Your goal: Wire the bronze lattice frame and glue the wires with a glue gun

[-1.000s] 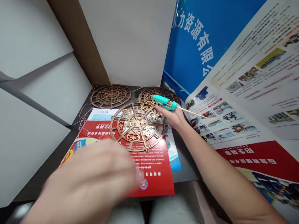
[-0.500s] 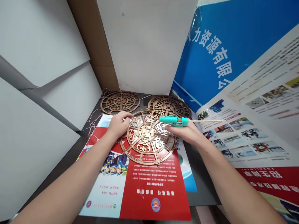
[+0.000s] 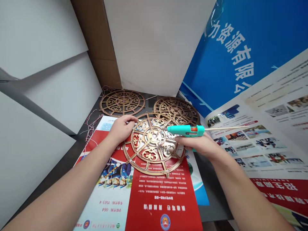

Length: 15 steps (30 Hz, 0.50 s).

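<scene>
My right hand [image 3: 196, 142] is wrapped around a turquoise hot glue gun [image 3: 185, 130], whose nozzle points left over the upper right part of a round openwork disc [image 3: 154, 154]. A long pale glue stick [image 3: 226, 128] juts from the gun's back end. The disc is brown, with spokes, scrollwork and a ring at its centre. At its upper left rim my left hand [image 3: 122, 127] rests with fingers curled, closed on the edge. Whether the nozzle touches the disc is hard to tell.
Two similar discs lie behind, one at back left [image 3: 122, 102] and one at back right [image 3: 176, 110]. Printed red and white sheets [image 3: 163, 199] lie under the front disc. Tangled thread [image 3: 90, 123] runs along the left. White panels [image 3: 154, 45] and a blue poster [image 3: 223, 64] stand around.
The whole view has shifted a little. The glue gun's nozzle has come slightly nearer to the disc's centre ring. My left hand keeps its place at the rim.
</scene>
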### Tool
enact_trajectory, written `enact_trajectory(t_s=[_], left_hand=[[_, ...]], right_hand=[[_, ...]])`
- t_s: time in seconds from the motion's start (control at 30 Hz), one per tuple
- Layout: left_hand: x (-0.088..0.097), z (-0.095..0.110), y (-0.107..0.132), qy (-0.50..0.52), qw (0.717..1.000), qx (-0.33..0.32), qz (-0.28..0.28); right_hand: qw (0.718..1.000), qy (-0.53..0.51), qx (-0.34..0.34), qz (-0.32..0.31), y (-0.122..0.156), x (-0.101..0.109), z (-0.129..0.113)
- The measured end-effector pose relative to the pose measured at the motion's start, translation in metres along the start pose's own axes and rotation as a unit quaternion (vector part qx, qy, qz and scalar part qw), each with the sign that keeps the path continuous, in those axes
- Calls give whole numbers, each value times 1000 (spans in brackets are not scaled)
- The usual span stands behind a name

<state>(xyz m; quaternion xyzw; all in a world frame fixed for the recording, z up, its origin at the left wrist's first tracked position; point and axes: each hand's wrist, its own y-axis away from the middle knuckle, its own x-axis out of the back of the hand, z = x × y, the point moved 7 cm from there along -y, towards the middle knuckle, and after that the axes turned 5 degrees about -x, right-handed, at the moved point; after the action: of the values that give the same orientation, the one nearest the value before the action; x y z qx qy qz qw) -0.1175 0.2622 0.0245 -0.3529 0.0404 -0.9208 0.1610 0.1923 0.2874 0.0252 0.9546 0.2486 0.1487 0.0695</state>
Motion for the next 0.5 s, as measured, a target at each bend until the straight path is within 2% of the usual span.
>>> enact_trajectory(t_s=[0.37, 0.5], left_hand=[[1, -2, -3, 4, 1000, -2, -10], [1, -1, -3, -8, 1000, -2, -16]], right_hand=[[996, -51, 52, -43, -13, 0, 2], [996, -50, 53, -47, -14, -1, 4]])
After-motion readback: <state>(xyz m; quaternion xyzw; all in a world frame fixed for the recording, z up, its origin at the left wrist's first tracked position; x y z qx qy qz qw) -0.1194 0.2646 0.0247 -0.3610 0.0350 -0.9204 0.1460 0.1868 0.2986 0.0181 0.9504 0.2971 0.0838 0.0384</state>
